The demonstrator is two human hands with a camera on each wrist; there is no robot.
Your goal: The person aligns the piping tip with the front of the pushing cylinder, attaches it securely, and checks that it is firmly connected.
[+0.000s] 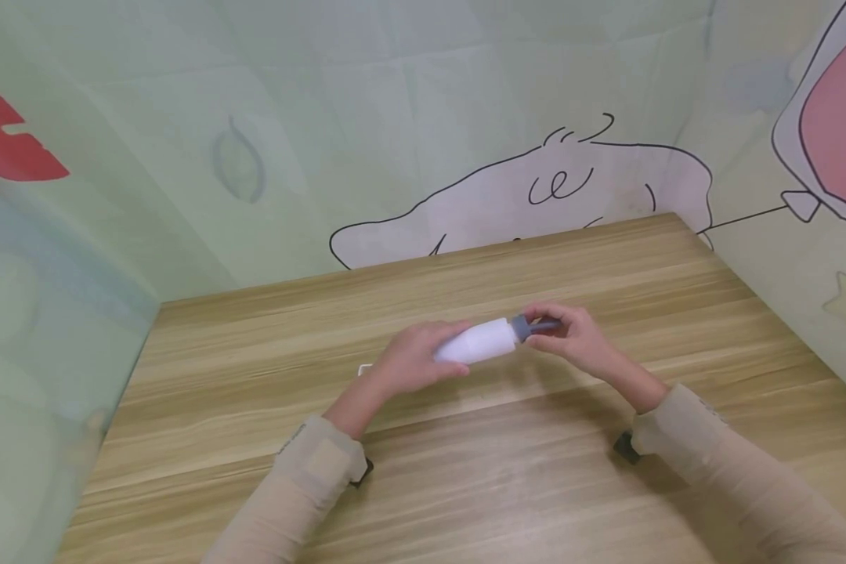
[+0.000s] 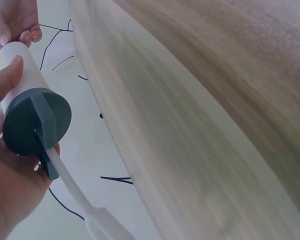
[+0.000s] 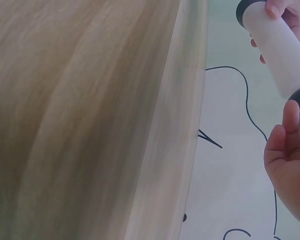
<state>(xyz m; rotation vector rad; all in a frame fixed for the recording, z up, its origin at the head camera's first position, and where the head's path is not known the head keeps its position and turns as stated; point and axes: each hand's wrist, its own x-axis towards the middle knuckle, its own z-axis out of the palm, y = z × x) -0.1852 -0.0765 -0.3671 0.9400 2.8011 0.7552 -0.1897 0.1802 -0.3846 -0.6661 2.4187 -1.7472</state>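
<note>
A white cylinder with dark grey end pieces is held above the table, its kind unclear. My left hand grips its body, with the thumb along the white side in the left wrist view. At that end, a dark grey round cap with a raised bar shows, and a thin white rod widens away from it. My right hand pinches the narrow grey stem at the opposite end, beside the grey collar. In the right wrist view, its fingers touch the dark end piece.
The wood-grain table reaches back to a pale green printed cloth with cartoon drawings. Dark wrist mounts sit beneath both sleeves, close over the tabletop.
</note>
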